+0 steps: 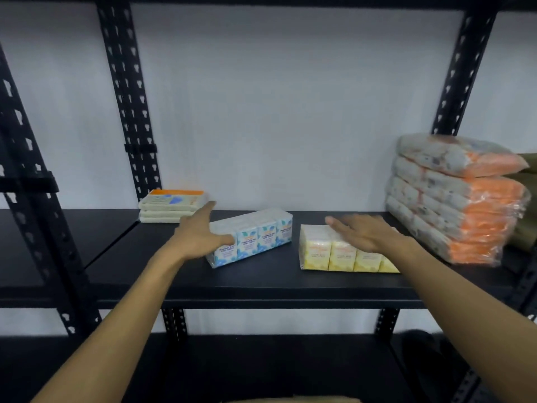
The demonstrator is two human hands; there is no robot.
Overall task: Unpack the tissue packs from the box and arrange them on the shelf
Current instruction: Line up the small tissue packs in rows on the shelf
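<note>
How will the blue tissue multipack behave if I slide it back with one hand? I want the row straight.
The blue tissue multipack looks like small packs in clear film, so it is probably light and slides easily on the smooth black shelf. Pushed at the end where the left hand touches it, it would likely pivot. The film may flex a little between packs.

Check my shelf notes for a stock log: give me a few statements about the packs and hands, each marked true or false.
1. The blue tissue pack lies left of the yellow tissue pack. True.
2. The right hand grips the orange stack. False: it rests flat on the yellow tissue pack.
3. The left hand touches the blue tissue pack. True.
4. The blue tissue pack and yellow tissue pack are stacked. False: they lie side by side, apart, on the shelf.
</note>
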